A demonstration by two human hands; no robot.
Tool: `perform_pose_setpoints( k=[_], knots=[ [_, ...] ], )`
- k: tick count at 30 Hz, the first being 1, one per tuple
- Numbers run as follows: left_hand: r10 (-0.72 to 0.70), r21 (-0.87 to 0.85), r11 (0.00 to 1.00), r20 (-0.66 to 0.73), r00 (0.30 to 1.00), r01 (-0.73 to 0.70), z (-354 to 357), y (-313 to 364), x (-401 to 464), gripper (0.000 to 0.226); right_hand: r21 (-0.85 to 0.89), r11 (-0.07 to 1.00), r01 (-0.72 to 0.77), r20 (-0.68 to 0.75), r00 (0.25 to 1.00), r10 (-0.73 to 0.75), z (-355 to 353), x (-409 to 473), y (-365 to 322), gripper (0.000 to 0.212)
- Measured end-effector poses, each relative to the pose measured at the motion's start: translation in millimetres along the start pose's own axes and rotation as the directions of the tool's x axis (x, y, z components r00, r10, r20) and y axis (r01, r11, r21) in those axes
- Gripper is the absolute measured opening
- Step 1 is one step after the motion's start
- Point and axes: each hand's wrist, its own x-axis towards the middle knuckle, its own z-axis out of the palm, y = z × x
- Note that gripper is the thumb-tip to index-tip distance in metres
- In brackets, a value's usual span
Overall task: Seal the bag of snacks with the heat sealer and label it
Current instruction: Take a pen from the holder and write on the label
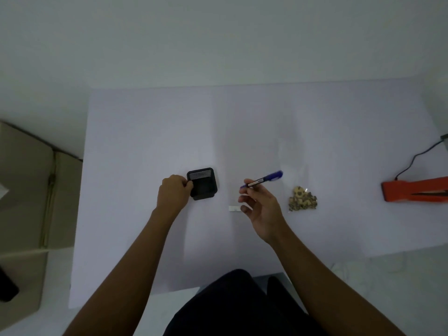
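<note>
White table [145,132], dimly lit, pale wall behind. Landmark: black mesh pen holder [202,183], standing upright near the middle. Left hand [173,192] curled against the holder's left wall, fingers gripping its near-left corner. Inside the holder: dark, contents not discernible. Right hand [260,204] just right of the holder, raised above the surface, palm turned up, thumb and forefinger pinching one blue pen [263,180]; remaining fingers loosely bent. Pen tilted, capped end pointing up and away from the holder. One small white label [234,208] flat on the table, right of and nearer than the holder, just beside the right hand's fingertips. One clear bag of snacks [301,198] farther right of the holder, beyond the right hand, lying flat and untouched, brownish pieces bunched at its near end. One orange heat sealer [412,191] far right of the holder at the frame edge, black cord [417,156] running off behind it. Cardboard boxes [26,190] well left of the holder, off the table.
</note>
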Motion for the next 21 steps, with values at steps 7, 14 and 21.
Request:
perform_pose_setpoints(
  k=[7, 14, 21],
  knots=[
    [0.289, -0.231, 0.938, 0.11, 0.951, -0.258, -24.6, 47.1, -52.6, 0.031, -0.099, 0.994, -0.049, -0.081, 0.996, 0.041, 13.8, -3.3, 12.2, 0.055],
    [0.425, -0.01, 0.899, 0.256, 0.868, -0.438, -5.4, 65.8, -90.7, 0.031, -0.122, 0.991, -0.064, -0.139, 0.989, 0.047, 21.3, 0.6, 16.1, 0.032],
    [0.482, -0.122, 0.874, 0.337, 0.809, -0.47, 1.8, 56.1, -82.5, 0.035, -0.254, 0.967, -0.013, -0.076, 0.997, -0.007, 20.7, 3.7, 19.5, 0.042]
  ],
)
